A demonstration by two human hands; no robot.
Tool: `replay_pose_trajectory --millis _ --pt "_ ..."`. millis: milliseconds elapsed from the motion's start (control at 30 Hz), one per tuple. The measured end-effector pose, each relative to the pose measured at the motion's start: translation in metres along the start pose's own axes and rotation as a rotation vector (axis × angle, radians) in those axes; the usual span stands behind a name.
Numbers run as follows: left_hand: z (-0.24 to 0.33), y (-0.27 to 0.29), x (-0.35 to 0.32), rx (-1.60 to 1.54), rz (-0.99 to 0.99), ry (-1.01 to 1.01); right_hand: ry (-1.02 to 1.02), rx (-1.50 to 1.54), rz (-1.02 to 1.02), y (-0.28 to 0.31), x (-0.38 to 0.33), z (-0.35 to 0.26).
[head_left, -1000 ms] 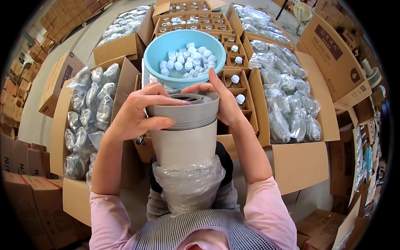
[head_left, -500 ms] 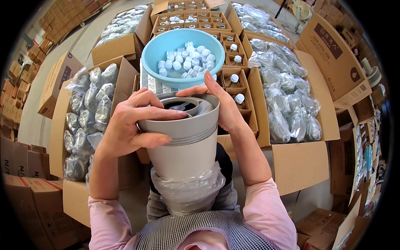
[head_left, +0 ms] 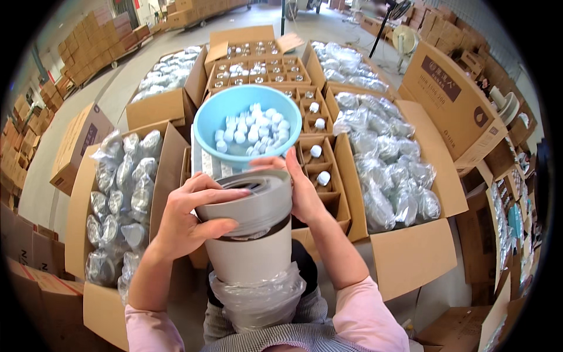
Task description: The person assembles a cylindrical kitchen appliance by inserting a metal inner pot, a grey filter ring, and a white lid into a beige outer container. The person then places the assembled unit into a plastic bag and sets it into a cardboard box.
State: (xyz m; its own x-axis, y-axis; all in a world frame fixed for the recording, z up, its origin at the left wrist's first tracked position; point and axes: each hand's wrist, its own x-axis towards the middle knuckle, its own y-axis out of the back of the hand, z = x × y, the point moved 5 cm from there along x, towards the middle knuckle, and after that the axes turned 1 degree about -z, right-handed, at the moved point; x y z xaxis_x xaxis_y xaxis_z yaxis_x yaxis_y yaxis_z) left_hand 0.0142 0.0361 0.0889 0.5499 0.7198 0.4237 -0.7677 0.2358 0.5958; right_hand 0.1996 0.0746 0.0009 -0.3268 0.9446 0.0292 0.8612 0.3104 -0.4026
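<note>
A pale beige cylindrical container (head_left: 251, 258) stands upright between my knees, clear plastic bag film (head_left: 258, 296) bunched around its lower part. Above it is its grey round lid (head_left: 249, 214), tilted and lifted partly off, with a dark band showing in the gap. My left hand (head_left: 196, 214) grips the lid's left side, thumb on the outer wall and fingers over the top near the dark central opening. On the far right side of the rim, my right hand (head_left: 302, 190) holds the lid; its fingers are slightly blurred.
Just beyond the container sits a light blue basin (head_left: 202, 120) of white-capped pieces. Behind and beside it are divided cartons (head_left: 305, 76) of capped bottles. Open boxes of plastic-wrapped items flank me at left (head_left: 170, 144) and right (head_left: 413, 249). A fan (head_left: 404, 40) stands far right.
The grey lid has risen and tilted away from the beige body, opening a dark gap. Both hands stay on it. My view has tipped up, showing more floor at the back.
</note>
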Motion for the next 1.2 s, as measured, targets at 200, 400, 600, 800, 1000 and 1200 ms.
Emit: replay_pose_trajectory --millis 200,400,600,800,1000,1200 --pt "-0.024 0.000 0.006 -0.431 0.445 0.068 0.817 -0.862 0.164 -0.035 -0.010 -0.071" --pt "-0.008 -0.007 0.020 -0.450 0.509 0.024 0.931 -0.945 0.035 -0.058 0.010 -0.094" --pt "-0.004 -0.015 0.032 -0.427 0.109 -0.061 0.784 -0.945 0.061 -0.061 0.016 -0.091" --pt "0.023 -0.008 0.032 0.197 0.312 -0.289 0.704 -0.631 -0.073 -0.051 0.015 -0.089" --pt "0.022 -0.003 0.033 0.516 0.279 -0.543 0.090 0.015 -0.208 -0.036 0.029 -0.075" --pt "0.001 -0.004 0.028 -0.034 0.293 -0.171 0.773 -0.716 -0.077 -0.064 0.010 -0.094"
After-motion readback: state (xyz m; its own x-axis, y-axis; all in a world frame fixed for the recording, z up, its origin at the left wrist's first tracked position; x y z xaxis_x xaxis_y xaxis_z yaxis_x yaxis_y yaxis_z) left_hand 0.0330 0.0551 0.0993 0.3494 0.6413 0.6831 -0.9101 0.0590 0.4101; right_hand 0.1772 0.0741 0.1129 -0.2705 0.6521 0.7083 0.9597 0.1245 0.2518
